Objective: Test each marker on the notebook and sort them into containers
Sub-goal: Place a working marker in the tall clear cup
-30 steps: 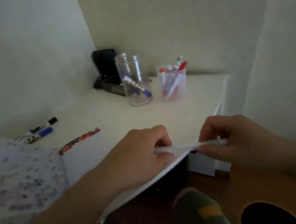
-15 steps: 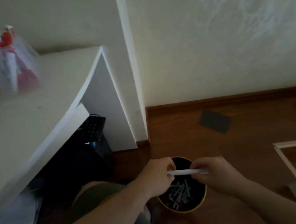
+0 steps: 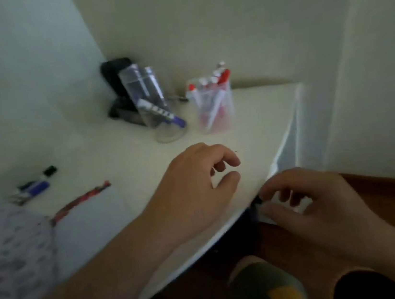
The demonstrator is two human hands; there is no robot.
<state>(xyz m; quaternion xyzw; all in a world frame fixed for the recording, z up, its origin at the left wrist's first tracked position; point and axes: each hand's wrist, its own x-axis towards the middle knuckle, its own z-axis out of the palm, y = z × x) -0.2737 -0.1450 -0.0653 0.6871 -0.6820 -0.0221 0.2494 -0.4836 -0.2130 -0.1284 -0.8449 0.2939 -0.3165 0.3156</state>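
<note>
At the table's (image 3: 122,156) near edge, the right hand (image 3: 319,206) pinches a small dark thing — perhaps a cap — while the left hand (image 3: 196,189) hovers loosely curled, empty. The notebook (image 3: 15,246) lies left; loose markers (image 3: 33,187) beyond it; two clear cups (image 3: 153,105) of markers stand far back.

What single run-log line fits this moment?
left hand: empty over desk | right hand: pinching small dark object | unsorted markers: beside notebook
</note>
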